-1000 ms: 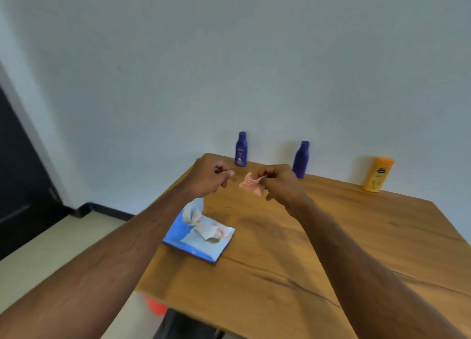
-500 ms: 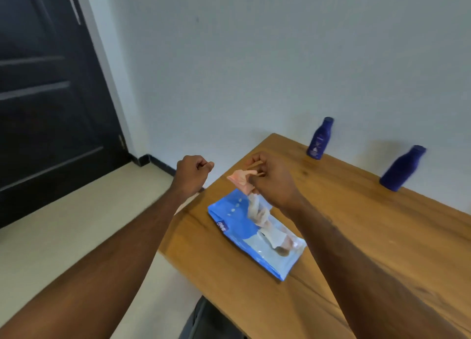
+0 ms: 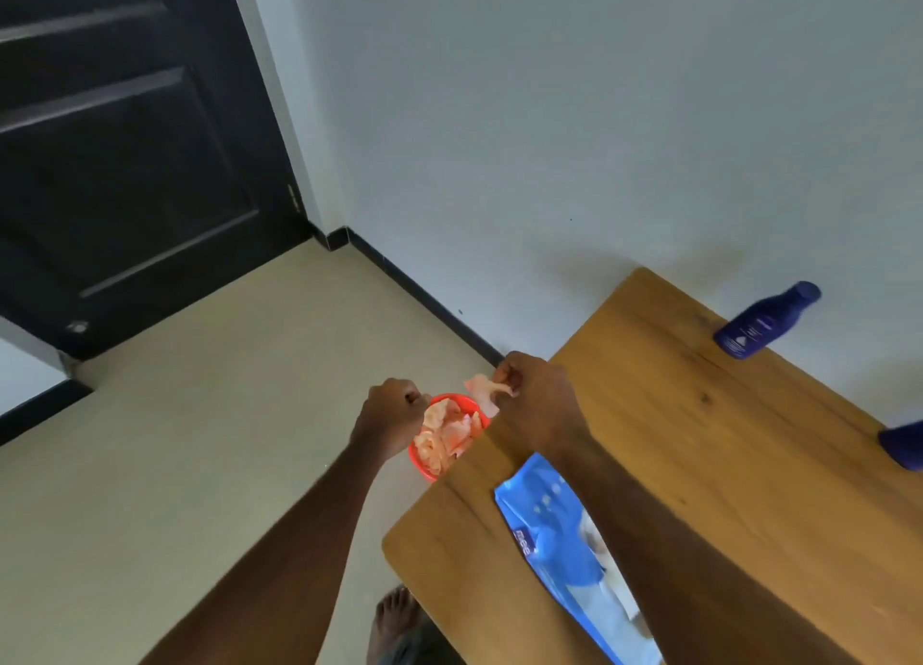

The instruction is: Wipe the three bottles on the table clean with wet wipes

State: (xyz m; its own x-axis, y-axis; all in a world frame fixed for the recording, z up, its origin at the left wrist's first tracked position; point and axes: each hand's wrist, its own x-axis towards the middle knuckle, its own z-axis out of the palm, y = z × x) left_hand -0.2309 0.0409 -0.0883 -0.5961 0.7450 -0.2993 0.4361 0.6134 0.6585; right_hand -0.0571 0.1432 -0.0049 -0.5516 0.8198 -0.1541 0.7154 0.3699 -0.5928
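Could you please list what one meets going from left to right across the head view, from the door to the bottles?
Black door → left hand → red bin of used wipes → used wipe pinched by the right hand → dark blue bottle → second dark blue bottle, cut off at the right edge.

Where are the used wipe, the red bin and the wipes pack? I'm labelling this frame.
used wipe [image 3: 483, 389], head view, on the crumpled pink part left of the right hand.
red bin [image 3: 418, 464], head view, on its lower rim.
wipes pack [image 3: 554, 539], head view, on the blue front.
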